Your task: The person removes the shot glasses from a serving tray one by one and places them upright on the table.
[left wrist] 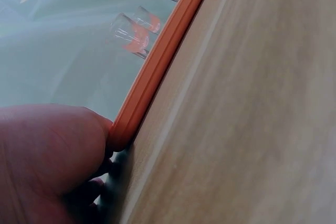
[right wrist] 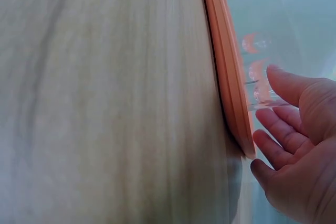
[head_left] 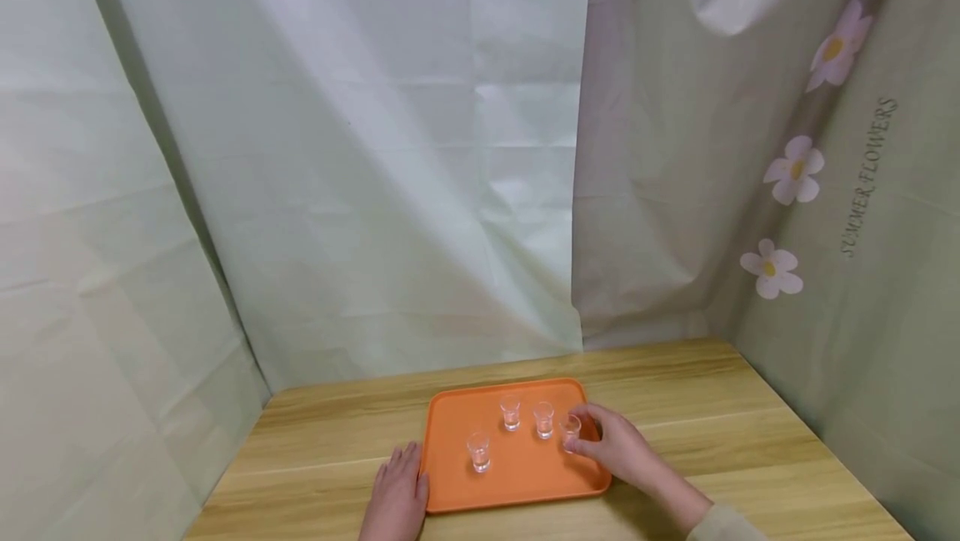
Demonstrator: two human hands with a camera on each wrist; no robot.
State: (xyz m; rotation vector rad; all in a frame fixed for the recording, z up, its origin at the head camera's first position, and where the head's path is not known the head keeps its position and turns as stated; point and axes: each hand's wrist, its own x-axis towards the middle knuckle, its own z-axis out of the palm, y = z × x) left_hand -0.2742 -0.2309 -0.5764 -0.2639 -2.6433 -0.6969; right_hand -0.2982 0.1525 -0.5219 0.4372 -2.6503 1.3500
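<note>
Several small clear glasses stand upright on an orange tray (head_left: 517, 487). My right hand (head_left: 618, 445) reaches over the tray's right side, thumb and fingers spread about the rightmost glass (head_left: 571, 431). In the right wrist view, the fingers of this hand (right wrist: 304, 135) are parted, with that glass (right wrist: 264, 95) by the gap between thumb and fingertips. Flat on the table, my left hand (head_left: 397, 495) lies along the tray's left edge, thumb against its rim. The left wrist view shows this hand (left wrist: 55, 150) touching the tray corner (left wrist: 123, 129).
A second glass (head_left: 543, 420) stands just left of the rightmost one, another (head_left: 510, 412) farther back, and one (head_left: 478, 451) alone nearer the left hand. Wood-grain table (head_left: 322, 441) surrounds the tray. Pale curtains (head_left: 375, 191) enclose the back and sides.
</note>
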